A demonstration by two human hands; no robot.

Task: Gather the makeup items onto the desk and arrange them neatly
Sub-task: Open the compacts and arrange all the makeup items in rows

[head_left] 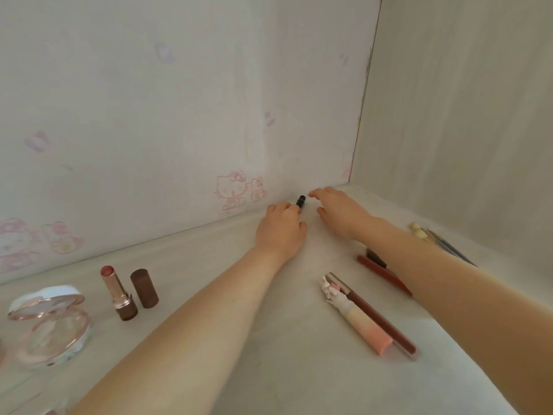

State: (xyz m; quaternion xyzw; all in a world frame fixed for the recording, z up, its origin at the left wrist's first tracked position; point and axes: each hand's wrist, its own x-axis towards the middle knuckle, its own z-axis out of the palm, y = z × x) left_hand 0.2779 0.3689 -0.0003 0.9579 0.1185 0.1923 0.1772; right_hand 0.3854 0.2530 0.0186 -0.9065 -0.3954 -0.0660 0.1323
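In the far corner of the bench (284, 339), where it meets the printed wall (179, 115), both of the person's arms reach forward. The left grip (279, 232) is clenched around the lower end of a small black tube (300, 201). The tube's upper end sticks out past the curled fingers and tilts toward the wall. The right grip (341, 212) is released, its fingers spread and lightly bent and grasping nothing. It sits just to the right of the tube with a narrow gap between them. Whether it touches the bench cannot be told.

To the left, well apart from both grips, an uncapped lipstick (118, 293) stands upright, and its brown cap (144, 288) stands just beside it. Further left, near the bench's edge, an open round compact (48, 322) lies with its lid raised.

Between the forearms and nearer the person, a pink and cream tube (356, 319) with a white ornamented cap lies touching a long brown-red pencil (386, 322), the two side by side. A red pencil (383, 274) lies near them with a short dark stick (375, 256), and both run partly under the right forearm. On the far side of that forearm, a few thin brushes (449, 247) lie close to the side wall, with pale tips at their far ends.
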